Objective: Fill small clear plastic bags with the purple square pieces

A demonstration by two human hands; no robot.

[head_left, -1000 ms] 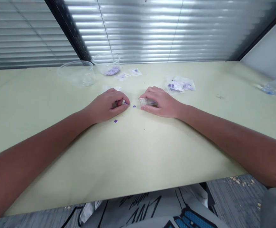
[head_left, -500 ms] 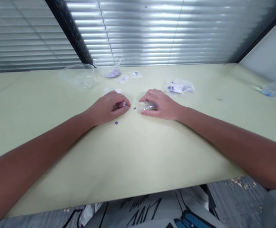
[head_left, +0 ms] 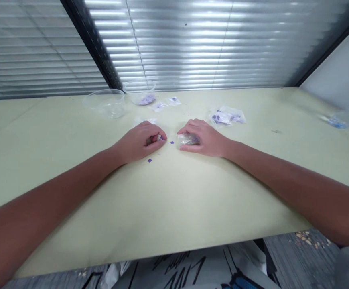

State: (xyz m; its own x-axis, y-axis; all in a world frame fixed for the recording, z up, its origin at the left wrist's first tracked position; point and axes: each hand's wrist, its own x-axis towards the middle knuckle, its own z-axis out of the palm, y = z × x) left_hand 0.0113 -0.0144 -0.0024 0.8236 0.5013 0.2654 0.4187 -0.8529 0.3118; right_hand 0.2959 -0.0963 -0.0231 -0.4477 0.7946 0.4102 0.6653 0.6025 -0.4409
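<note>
Clear plastic packet [head_left: 188, 139] sits on the table under the right hand [head_left: 207, 138], whose fingers curl over it and press it down. The left hand [head_left: 140, 141] is pinching some small item [head_left: 155, 139], but the fingers hide most of it, so I can't tell what it is. Three tiny purple squares [head_left: 172, 142] are on the pale green table [head_left: 174, 208]: one between the hands, one at the left fingertips, one below that hand. Further back are two clear plastic bowls [head_left: 106, 103], the right one holding purple bits [head_left: 146, 100]. Two small bags [head_left: 173, 101] lie beside them, and a heap of bags [head_left: 227, 117] sits to the right. A blurry bag with blue inside [head_left: 338, 122] is far right. Printing on the shirt [head_left: 186, 269] is cut off, and I can't read any labels.
</note>
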